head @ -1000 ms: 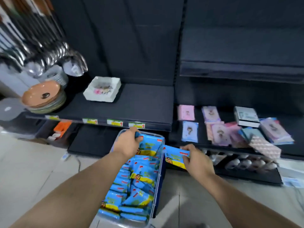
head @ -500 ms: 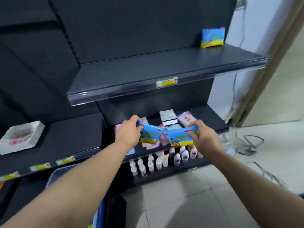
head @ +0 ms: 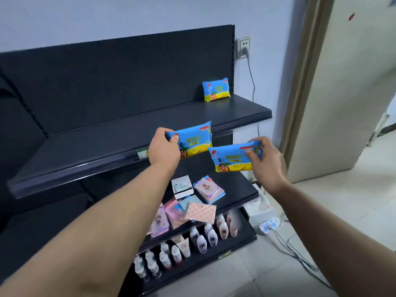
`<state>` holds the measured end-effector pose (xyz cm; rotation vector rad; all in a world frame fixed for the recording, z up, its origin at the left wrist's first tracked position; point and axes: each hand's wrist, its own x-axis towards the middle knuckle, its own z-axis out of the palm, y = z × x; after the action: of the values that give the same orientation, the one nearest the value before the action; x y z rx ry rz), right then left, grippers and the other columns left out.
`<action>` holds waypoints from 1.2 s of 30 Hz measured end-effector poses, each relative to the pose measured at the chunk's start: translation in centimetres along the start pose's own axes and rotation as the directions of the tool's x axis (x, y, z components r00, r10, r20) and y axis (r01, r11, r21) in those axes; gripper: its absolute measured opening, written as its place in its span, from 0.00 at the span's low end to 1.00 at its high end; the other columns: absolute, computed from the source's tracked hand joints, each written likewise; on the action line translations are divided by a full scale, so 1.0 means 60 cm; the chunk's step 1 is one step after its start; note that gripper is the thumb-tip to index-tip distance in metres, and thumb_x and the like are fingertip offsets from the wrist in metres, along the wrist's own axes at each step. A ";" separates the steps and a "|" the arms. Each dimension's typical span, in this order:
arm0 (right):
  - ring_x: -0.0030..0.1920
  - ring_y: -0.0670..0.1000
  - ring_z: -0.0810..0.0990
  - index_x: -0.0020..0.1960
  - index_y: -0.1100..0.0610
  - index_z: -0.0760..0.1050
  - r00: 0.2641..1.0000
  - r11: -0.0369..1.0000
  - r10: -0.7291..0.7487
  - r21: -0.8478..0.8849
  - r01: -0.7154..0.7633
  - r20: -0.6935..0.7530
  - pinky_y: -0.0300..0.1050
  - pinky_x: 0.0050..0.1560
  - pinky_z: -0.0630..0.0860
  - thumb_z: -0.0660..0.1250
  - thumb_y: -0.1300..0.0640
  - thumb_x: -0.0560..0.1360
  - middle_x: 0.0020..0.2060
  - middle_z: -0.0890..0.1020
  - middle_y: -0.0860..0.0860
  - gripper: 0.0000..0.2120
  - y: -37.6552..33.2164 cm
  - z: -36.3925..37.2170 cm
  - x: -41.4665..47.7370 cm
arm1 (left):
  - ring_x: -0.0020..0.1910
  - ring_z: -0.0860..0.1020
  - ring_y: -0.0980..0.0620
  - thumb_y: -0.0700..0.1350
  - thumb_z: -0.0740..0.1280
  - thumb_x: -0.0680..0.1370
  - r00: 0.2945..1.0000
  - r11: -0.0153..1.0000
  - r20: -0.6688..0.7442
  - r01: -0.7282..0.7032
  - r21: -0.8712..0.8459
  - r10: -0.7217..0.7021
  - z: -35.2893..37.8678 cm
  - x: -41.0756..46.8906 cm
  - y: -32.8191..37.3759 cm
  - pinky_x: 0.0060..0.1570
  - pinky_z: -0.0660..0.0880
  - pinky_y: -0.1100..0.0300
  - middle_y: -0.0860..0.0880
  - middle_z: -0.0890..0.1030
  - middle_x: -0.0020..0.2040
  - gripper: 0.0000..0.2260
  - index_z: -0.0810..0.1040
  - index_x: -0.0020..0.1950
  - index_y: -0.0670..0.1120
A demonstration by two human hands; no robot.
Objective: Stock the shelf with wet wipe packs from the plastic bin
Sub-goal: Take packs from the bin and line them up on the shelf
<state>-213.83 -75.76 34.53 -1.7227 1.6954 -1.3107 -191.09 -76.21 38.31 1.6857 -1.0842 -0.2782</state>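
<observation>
Blue-and-yellow wet wipe packs are mid-carry, one per hand. The left hand pinches the left pack by its end, thumb on the front, and the right hand pinches the right pack likewise. Both hang in front of the top shelf, not resting on it. One shelved pack stands upright at the far right against the back panel (the plastic bin is out of view). This looks like the placing step. Next, each pack likely needs lifting over the front lip and standing beside that one.
</observation>
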 end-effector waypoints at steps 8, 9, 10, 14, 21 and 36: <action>0.46 0.49 0.73 0.58 0.51 0.70 0.998 0.998 -0.040 0.045 0.042 -0.049 0.42 0.43 0.66 0.62 0.56 0.78 0.46 0.75 0.46 0.09 -0.010 0.019 0.168 | 0.44 0.75 0.53 0.45 0.61 0.81 0.998 1.000 -0.069 -0.011 0.001 0.011 0.075 0.129 0.041 0.44 0.76 0.55 0.53 0.74 0.47 0.03 0.73 0.52 0.49; 0.46 0.49 0.73 0.58 0.51 0.70 0.998 0.997 -0.039 0.061 0.042 -0.052 0.42 0.42 0.66 0.62 0.56 0.78 0.46 0.74 0.46 0.09 -0.011 0.025 0.190 | 0.43 0.75 0.54 0.46 0.61 0.81 0.997 1.000 -0.075 0.001 -0.010 -0.001 0.084 0.148 0.042 0.42 0.76 0.56 0.54 0.75 0.47 0.02 0.73 0.51 0.50; 0.46 0.49 0.73 0.57 0.50 0.71 0.998 0.996 -0.039 0.079 0.044 -0.055 0.42 0.40 0.67 0.63 0.56 0.78 0.46 0.74 0.45 0.08 -0.013 0.034 0.218 | 0.42 0.75 0.55 0.46 0.61 0.81 0.997 1.000 -0.079 0.015 -0.027 -0.017 0.096 0.173 0.044 0.40 0.76 0.57 0.54 0.75 0.47 0.02 0.73 0.50 0.50; 0.45 0.51 0.77 0.53 0.47 0.70 0.998 0.989 -0.036 0.140 0.042 -0.047 0.42 0.35 0.68 0.64 0.54 0.77 0.46 0.78 0.47 0.06 -0.005 0.068 0.322 | 0.46 0.77 0.52 0.46 0.63 0.80 0.996 0.996 -0.052 0.074 -0.047 -0.077 0.145 0.262 0.043 0.41 0.77 0.55 0.52 0.77 0.49 0.02 0.74 0.49 0.51; 0.46 0.52 0.81 0.49 0.43 0.69 1.000 0.976 -0.020 0.218 0.016 0.016 0.55 0.44 0.79 0.66 0.54 0.76 0.47 0.81 0.48 0.08 0.051 0.125 0.458 | 0.46 0.78 0.51 0.46 0.63 0.80 0.997 0.997 0.004 0.079 -0.022 -0.079 0.244 0.360 0.038 0.39 0.75 0.56 0.52 0.78 0.50 0.02 0.75 0.50 0.51; 0.47 0.55 0.83 0.43 0.46 0.74 0.923 0.944 -0.119 0.331 -0.010 0.367 0.52 0.46 0.79 0.69 0.60 0.75 0.43 0.82 0.50 0.09 0.119 0.155 0.730 | 0.48 0.80 0.52 0.40 0.68 0.77 0.977 0.963 0.109 0.199 -0.182 -0.181 0.473 0.496 0.091 0.43 0.77 0.57 0.50 0.82 0.49 0.04 0.80 0.48 0.48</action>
<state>-217.67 -120.68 39.10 -1.6989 1.1454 -1.1104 -195.61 -117.35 40.79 1.6166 -0.9301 -0.5707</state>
